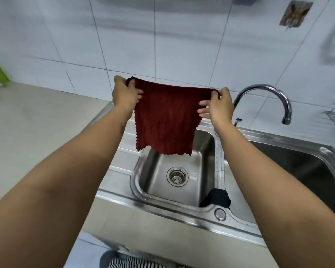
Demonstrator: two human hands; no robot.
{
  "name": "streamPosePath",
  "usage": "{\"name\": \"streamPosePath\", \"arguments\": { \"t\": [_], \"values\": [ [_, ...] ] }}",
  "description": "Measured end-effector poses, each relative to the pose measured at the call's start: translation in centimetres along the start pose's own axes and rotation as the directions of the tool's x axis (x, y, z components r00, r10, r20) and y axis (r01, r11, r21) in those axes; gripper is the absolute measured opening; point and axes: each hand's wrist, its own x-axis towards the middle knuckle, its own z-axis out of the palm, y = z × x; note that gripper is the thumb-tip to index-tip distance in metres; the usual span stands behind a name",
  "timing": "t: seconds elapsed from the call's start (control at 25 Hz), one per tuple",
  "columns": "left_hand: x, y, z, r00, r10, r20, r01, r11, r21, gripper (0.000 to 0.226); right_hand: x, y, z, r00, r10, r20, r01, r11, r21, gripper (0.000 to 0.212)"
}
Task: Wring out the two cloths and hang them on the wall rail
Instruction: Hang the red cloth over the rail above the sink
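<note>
At the near rim of the sink [182, 206] the dark cloth [218, 198] waits draped, while above the basin the left hand [124, 93] and right hand [219, 105] each pinch a top corner of the red cloth [166, 117], whose grip could slip and drop it before reaching any rail.

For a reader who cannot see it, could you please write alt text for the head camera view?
Two bare hands, left hand and right hand, hold a dark red cloth spread by its top corners above the small basin of a steel double sink. A dark cloth lies on the divider at the basin's near right corner, and a curved tap stands to the right.
</note>
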Motion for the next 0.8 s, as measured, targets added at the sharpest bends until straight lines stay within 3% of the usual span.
{"name": "streamPosePath", "arguments": {
  "t": [0.24,0.48,0.8],
  "values": [
    [6.2,1.9,-3.5,0.994,0.105,0.023,-0.103,0.991,-0.082,0.014,0.7,-3.5,7.0,0.996,-0.042,-0.083,0.054,0.989,0.138,0.026],
    [14.5,5.1,-6.9,0.958,0.267,0.104,-0.265,0.964,-0.034,0.006,2.9,-8.2,15.9,0.976,-0.097,-0.197,0.142,0.962,0.231,0.02],
    [23.9,9.7,-7.2,0.871,0.485,0.08,-0.483,0.874,-0.048,0.005,9.2,-14.8,22.9,0.908,-0.309,-0.283,0.365,0.915,0.173,0.017]
  ]
}}
